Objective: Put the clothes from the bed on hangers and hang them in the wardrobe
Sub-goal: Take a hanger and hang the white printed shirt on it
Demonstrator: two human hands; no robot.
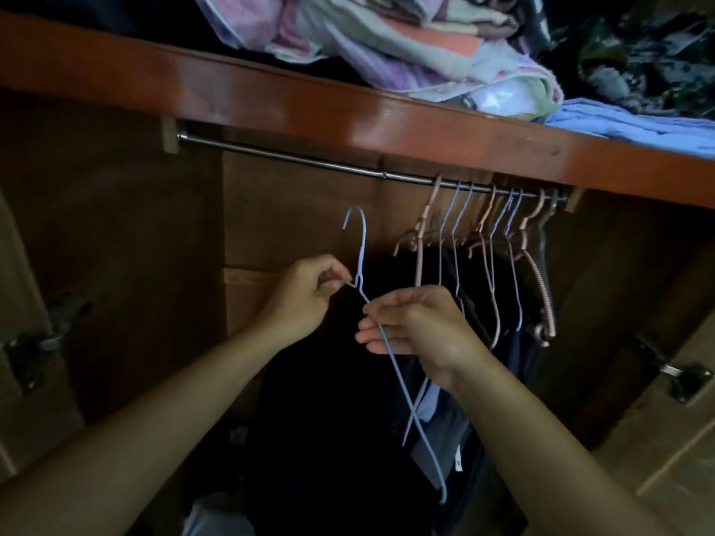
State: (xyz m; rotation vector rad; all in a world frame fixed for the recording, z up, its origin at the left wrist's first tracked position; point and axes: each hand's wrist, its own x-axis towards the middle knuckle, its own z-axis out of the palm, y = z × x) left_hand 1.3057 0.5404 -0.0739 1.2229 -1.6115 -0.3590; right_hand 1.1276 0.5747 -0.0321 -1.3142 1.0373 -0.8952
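Note:
I stand at the open wardrobe. A thin light-blue wire hanger [402,381] is held in front of it, hook upward, below the metal rail [294,158]. My left hand [301,295] pinches the hanger just under its hook. My right hand [418,323] grips its sloping shoulder wire a little lower. No garment is on this hanger. Several blue and pink hangers [491,241] hang at the right end of the rail, with dark clothes [348,419] beneath them.
A red-brown wooden shelf [348,110] runs above the rail, stacked with folded blankets [387,40] and a blue cloth [626,125]. Door hinges [681,377] show at both sides. The left stretch of the rail carries no hangers.

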